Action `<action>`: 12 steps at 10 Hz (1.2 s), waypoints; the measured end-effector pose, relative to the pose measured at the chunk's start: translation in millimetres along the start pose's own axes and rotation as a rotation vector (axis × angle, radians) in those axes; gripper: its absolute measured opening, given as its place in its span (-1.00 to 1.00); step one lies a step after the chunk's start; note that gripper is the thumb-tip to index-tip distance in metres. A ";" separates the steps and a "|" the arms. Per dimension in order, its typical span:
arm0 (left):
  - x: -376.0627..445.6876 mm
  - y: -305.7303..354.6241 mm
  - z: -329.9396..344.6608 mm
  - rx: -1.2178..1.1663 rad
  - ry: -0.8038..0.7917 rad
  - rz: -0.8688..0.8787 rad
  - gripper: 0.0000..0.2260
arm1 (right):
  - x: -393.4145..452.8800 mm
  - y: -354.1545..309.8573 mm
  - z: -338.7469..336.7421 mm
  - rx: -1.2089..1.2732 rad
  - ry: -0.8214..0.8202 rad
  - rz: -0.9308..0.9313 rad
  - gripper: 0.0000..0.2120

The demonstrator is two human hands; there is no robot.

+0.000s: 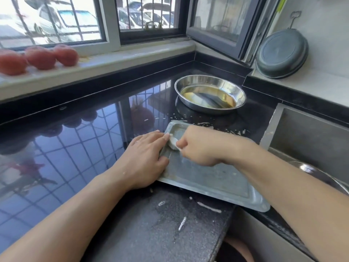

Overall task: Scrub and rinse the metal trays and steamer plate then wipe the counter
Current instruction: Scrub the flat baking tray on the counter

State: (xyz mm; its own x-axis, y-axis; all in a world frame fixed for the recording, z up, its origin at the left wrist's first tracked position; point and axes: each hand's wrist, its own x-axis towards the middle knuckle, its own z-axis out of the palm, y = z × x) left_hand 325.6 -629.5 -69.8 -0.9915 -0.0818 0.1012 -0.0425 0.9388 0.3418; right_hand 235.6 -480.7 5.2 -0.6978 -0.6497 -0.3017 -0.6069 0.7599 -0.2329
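Glossy black counter (79, 148) ran under a barred window (56, 19), mirroring the bars. Flat rectangular tray (213, 180) lay near the counter's front edge, beside the sink (306, 137) at the right end; its near right corner overhung the counter edge. Tray surface looked dull and wet, with white suds at its far end.

Left hand (145, 159) lay flat along the tray's left rim, fingers straight, thumb on the rim, pressing it down. A ring showed on one finger. Right hand (200, 146) was curled around a white scrubber (173, 143), pressed to the tray's far left corner, just beside the left fingertips.

Round metal pan (210, 93) sat toward the counter's back right corner, apart from the tray, holding a shallow brownish liquid. White flecks and droplets were scattered on the counter between pan and tray; more white smears lay on the counter's front part.

Three red fruits (39, 57) sat on the sill (117, 57) at left. A dark round pan (281, 53) hung on the right wall. A metal rim (321, 174) showed in the sink; what it belonged to, could not tell.
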 end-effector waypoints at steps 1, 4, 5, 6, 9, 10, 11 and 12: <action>0.6 -0.5 1.0 0.019 -0.009 0.002 -0.28 | -2.5 1.6 -1.2 -0.050 -0.027 0.014 -0.75; 1.4 -1.6 3.6 0.027 0.001 0.002 -0.28 | -12.4 17.9 14.8 -0.117 0.096 -0.097 -0.64; 0.5 -1.9 4.3 0.021 0.008 0.004 -0.26 | -13.3 50.0 -0.3 -0.133 0.056 -0.042 -0.60; 0.5 -1.9 3.5 0.017 -0.002 0.003 -0.28 | -15.4 84.7 -19.2 -0.247 0.068 0.105 -0.60; 0.5 -6.7 3.1 -0.013 0.003 0.024 -0.26 | 15.3 69.7 -10.9 -0.126 0.083 0.054 -0.49; 0.7 -5.3 2.8 0.009 0.001 0.016 -0.25 | 24.2 68.6 -10.1 -0.086 0.088 -0.004 -0.49; -0.1 -3.3 4.1 0.030 0.014 0.003 -0.27 | 18.0 82.9 -17.7 -0.063 0.038 -0.017 -0.57; -0.7 -2.6 4.6 0.048 0.024 0.002 -0.22 | 11.5 89.1 -21.1 -0.045 0.054 0.017 -0.57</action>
State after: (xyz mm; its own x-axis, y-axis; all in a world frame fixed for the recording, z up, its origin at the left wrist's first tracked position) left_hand 325.8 -630.3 -75.0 -0.9884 -0.0873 0.1241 -0.0470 0.9538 0.2967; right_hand 165.5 -420.9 0.5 -0.7268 -0.6380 -0.2545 -0.6105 0.7698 -0.1862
